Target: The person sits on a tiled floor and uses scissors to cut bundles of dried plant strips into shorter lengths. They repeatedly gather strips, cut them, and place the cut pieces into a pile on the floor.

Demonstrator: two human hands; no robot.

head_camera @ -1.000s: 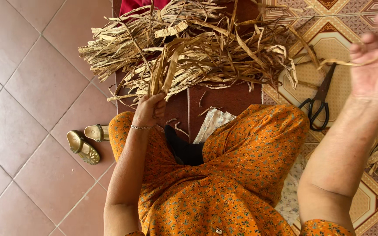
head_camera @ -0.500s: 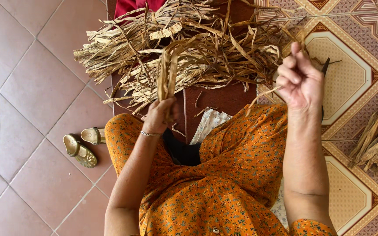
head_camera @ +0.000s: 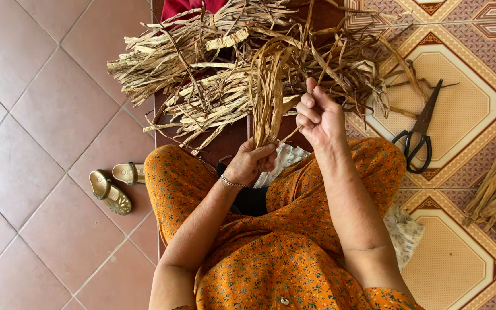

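At twelve o'clock lies the big heap of dry tan leaf strips (head_camera: pixel 242 63); below it, the left hand (head_camera: pixel 252 162) grips an upright bundle of strips (head_camera: pixel 270 95), right hand (head_camera: pixel 318 115) fingers pinching one strand, ready for gathering in.

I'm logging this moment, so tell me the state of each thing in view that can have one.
Left hand: closed around the base of the bunch of dry strips, held upright.
Right hand: fingers curled, pinching a thin strip.
Pile of dry strips: loose, tangled.
Scissors: lying shut on the floor tile.
Sandals: off, beside the leg.
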